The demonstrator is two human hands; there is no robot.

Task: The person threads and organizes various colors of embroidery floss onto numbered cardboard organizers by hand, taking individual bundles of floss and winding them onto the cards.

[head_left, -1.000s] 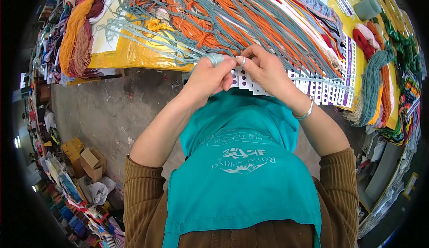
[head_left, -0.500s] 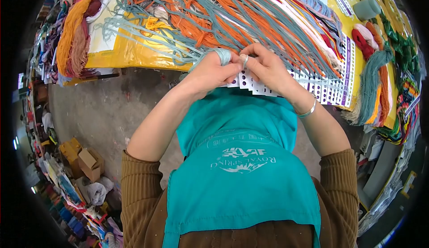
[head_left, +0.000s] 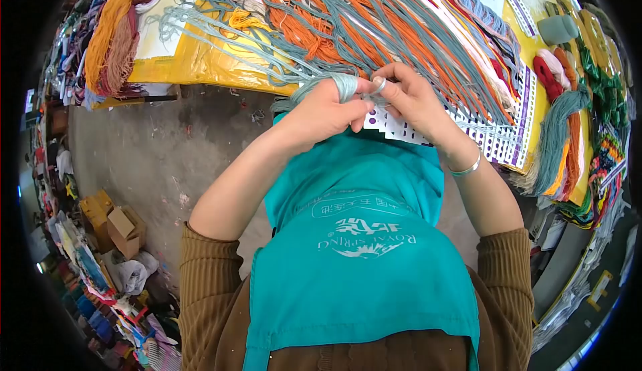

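Pale blue embroidery thread (head_left: 346, 86) is wound round the fingers of my left hand (head_left: 317, 115), whose thumb and fingertips are pinched together. From there the strands trail left over the table. My right hand (head_left: 418, 107) almost meets it, with thumb and forefinger pressed together on the same thread; a small pale band shows round the thumb tip. Below both hands lie white cards with rows of punched holes (head_left: 397, 129), partly hidden by my fingers. Just beyond spreads a thick bundle of orange and grey-blue threads (head_left: 391, 37), laid out across the table.
Yellow tape covers the table edge (head_left: 207, 70). At the right are a grey-green spool (head_left: 558, 29) and a grey-blue skein (head_left: 559, 130). Orange skeins (head_left: 115, 27) hang at the left. Cardboard boxes (head_left: 125, 230) stand on the floor.
Both hands have shifted slightly right in view, still close together on the thread. The camera view has also moved a little.
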